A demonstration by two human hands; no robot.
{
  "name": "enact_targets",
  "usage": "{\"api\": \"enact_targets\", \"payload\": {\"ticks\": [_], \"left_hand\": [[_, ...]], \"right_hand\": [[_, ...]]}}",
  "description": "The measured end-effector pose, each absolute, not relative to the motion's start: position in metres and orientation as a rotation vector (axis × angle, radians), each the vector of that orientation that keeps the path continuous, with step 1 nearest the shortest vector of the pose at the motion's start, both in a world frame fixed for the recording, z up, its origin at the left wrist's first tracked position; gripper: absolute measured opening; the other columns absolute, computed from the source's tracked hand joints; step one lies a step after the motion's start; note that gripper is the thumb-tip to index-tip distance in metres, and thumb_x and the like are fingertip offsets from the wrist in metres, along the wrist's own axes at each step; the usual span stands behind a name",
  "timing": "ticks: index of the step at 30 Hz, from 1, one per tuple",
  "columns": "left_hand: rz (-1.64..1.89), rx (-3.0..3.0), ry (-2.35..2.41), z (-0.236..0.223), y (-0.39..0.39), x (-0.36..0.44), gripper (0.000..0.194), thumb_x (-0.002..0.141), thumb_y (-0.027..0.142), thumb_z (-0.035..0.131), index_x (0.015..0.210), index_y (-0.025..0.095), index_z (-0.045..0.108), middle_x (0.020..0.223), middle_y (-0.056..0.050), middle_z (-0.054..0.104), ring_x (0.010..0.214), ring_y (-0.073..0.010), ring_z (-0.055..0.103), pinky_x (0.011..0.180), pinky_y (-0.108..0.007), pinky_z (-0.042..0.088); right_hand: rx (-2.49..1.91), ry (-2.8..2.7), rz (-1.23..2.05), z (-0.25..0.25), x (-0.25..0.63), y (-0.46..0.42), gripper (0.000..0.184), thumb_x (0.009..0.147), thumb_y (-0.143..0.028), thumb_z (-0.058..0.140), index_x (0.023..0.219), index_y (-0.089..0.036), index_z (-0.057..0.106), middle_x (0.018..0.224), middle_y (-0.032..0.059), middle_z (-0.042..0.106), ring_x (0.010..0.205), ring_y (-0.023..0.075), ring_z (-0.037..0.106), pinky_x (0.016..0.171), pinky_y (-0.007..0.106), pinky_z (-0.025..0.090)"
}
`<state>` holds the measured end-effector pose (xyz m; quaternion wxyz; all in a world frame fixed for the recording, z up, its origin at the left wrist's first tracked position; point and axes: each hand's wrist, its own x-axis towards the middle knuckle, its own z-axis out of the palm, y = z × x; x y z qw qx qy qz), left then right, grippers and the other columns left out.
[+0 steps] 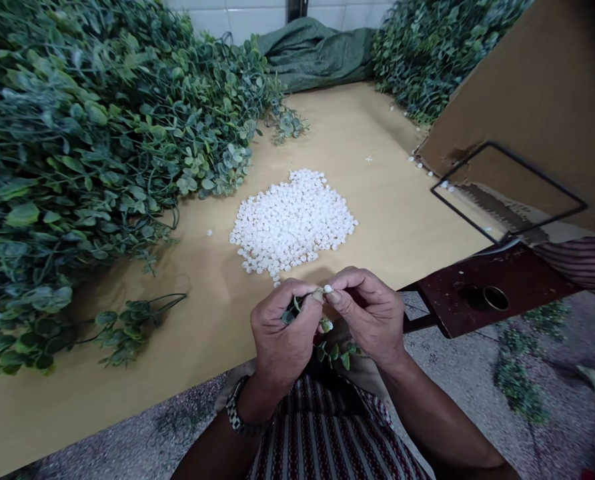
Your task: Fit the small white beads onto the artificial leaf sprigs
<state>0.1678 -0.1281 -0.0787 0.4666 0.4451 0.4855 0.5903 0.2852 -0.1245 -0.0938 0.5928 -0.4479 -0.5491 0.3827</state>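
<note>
My left hand (287,330) is closed on an artificial leaf sprig (335,355), whose green leaves hang below and between my hands. Between the thumb and fingertips of my right hand (370,313) is a small white bead-like piece (327,289), held against a stem tip that sticks out from my left fingers. A second white piece (327,325) sits on the sprig just below. Beyond my hands, a pile of the same small white pieces (292,220) lies on the tan tabletop (212,327).
A large heap of artificial greenery (102,120) covers the table's left side, with a loose sprig (127,327) in front. More greenery (427,53) and a green sack (317,53) are at the back. A cardboard sheet (537,113) and thin black wire frame (510,190) stand right.
</note>
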Motion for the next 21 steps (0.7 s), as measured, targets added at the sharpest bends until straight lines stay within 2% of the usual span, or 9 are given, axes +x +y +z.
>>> {"api": "enact_targets", "payload": {"ticks": [13, 21], "left_hand": [[1.582, 1.293, 1.317, -0.0766, -0.1273, 0.1702, 0.014, 0.073, 0.006, 0.059, 0.065, 0.017, 0.062, 0.051, 0.009, 0.054, 0.041, -0.0027, 0.051, 0.043, -0.010, 0.041], [1.607, 1.454, 1.363, -0.0794, -0.1271, 0.1693, 0.014, 0.074, 0.006, 0.057, 0.067, 0.017, 0.062, 0.057, 0.005, 0.059, 0.049, -0.0065, 0.053, 0.045, -0.015, 0.040]], "right_hand": [[-1.038, -1.327, 0.766, -0.0999, 0.2818, -0.1255, 0.010, 0.085, -0.013, 0.064, 0.081, -0.022, 0.065, 0.068, -0.0042, 0.061, 0.060, 0.0080, 0.055, 0.057, 0.018, 0.047], [-1.027, -1.386, 0.690, -0.0989, 0.2809, -0.1259, 0.014, 0.083, -0.008, 0.063, 0.082, -0.021, 0.065, 0.070, -0.0034, 0.062, 0.063, 0.0090, 0.059, 0.058, 0.020, 0.048]]}}
